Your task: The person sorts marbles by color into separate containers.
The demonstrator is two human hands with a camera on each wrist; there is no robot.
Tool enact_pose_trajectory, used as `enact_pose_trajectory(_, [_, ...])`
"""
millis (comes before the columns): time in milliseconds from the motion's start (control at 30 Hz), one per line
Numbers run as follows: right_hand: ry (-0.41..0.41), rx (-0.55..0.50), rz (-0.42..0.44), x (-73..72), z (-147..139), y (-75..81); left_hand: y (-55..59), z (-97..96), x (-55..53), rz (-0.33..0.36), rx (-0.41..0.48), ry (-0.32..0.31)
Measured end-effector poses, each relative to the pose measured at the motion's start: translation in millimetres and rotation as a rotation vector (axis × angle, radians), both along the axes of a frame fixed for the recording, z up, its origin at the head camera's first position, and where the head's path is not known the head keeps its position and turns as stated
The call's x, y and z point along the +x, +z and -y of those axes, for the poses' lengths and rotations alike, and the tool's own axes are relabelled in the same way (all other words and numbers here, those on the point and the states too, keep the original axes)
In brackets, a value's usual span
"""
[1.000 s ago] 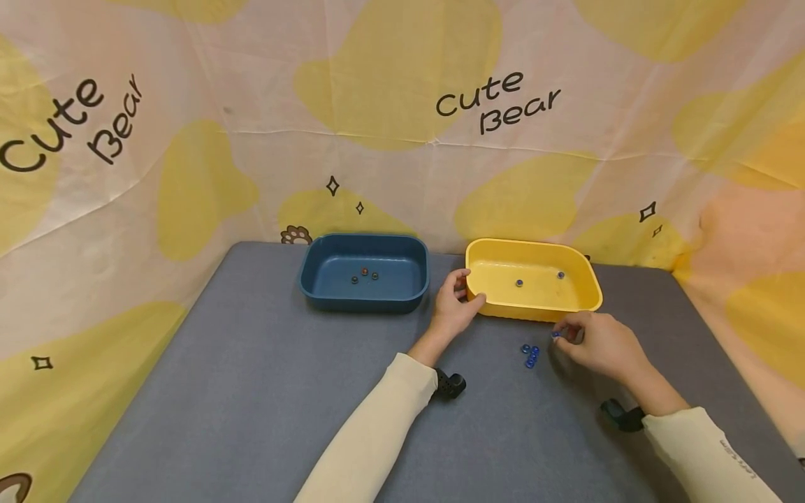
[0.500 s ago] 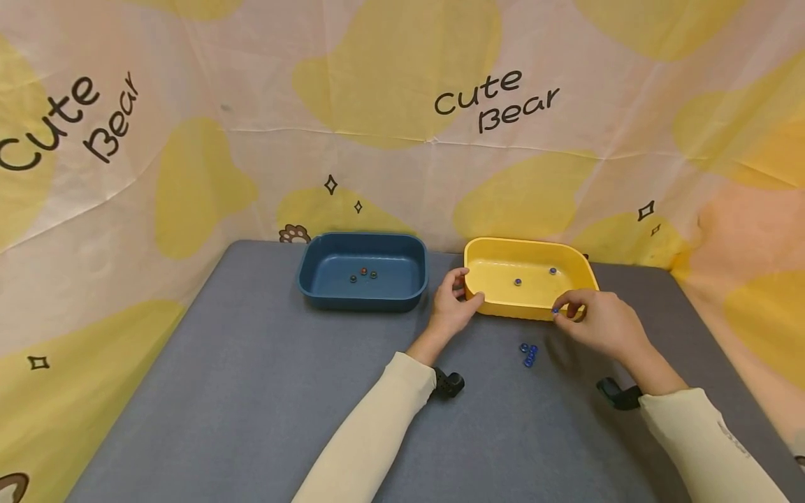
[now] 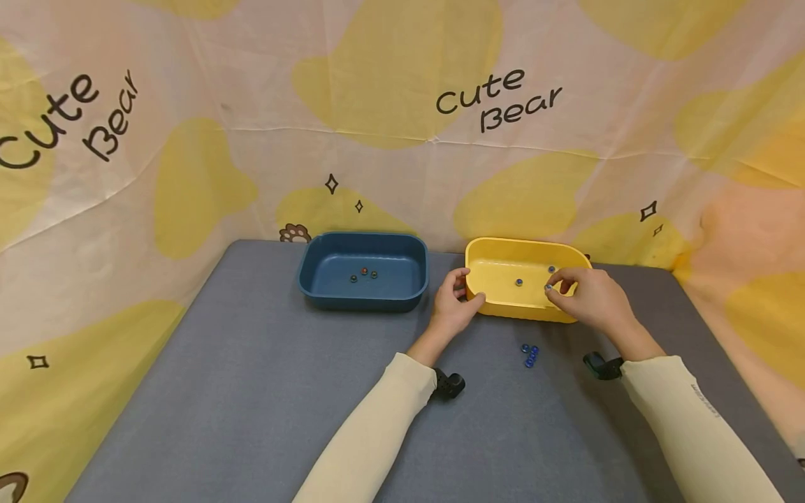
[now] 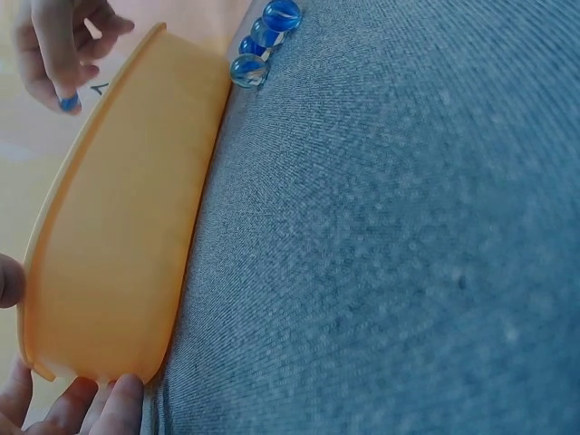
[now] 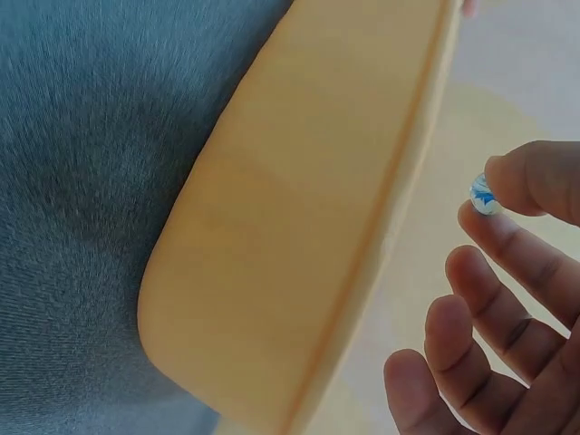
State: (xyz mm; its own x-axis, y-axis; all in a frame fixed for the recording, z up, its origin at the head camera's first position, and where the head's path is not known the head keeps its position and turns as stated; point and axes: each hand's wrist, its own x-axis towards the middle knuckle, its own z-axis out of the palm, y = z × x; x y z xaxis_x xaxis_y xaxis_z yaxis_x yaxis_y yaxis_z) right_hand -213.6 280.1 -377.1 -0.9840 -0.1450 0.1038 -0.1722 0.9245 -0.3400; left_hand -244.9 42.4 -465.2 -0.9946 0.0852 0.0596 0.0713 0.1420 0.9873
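Observation:
My right hand (image 3: 594, 299) is over the right part of the yellow tub (image 3: 512, 311). Between its thumb and index fingertip it pinches a clear and blue glass marble (image 5: 484, 194), held above the rim; the other fingers are loosely bent. At the tub's left end my left hand (image 3: 454, 307) grips the wall, thumb at the front and fingers round the side. Inside the tub lie a blue marble (image 3: 518, 282) near the middle and another marble (image 3: 551, 269) farther right. Several blue marbles (image 4: 268, 34) sit in a cluster on the table in front of the tub.
Left of the yellow tub stands a dark blue tub (image 3: 361, 305) with 3 small marbles (image 3: 365, 271) in it, one reddish. Both tubs stand near the back edge of the grey cloth-covered table (image 3: 251, 391). A printed curtain (image 3: 383, 84) hangs behind and at the sides.
My right hand has lifted the marble from near the table, up and forward over the yellow tub's front rim. The right-hand marble inside rolled slightly left. My left hand stays put.

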Motion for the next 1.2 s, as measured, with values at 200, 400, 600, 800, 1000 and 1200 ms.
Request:
enact_pose_trajectory(200, [0.024,0.041,0.04,-19.7,-2,-4.9,-1.4,0.2,-0.4,0.007,0.002,-0.002])
enact_pose_trajectory(400, [0.05,0.094,0.113,-39.2,-3,-15.9,-2.0,0.8,0.1,0.017,0.004,-0.005])
enact_pose_trajectory(600, [0.076,0.161,0.133,-53.8,-3,-22.6,-2.5,0.8,-0.2,0.019,0.004,-0.005])
enact_pose_trajectory(800, [0.115,0.163,0.148,-66.5,-3,-30.4,-2.4,1.6,-0.6,0.027,0.005,0.0])
enact_pose_trajectory(1000, [0.105,0.184,0.18,-74.4,-5,-38.2,-3.1,2.0,-0.9,0.011,0.016,0.0])
enact_pose_trajectory(1200, [0.107,0.188,0.195,-77.6,-8,-42.9,-3.0,2.0,0.1,0.0,0.015,-0.005])
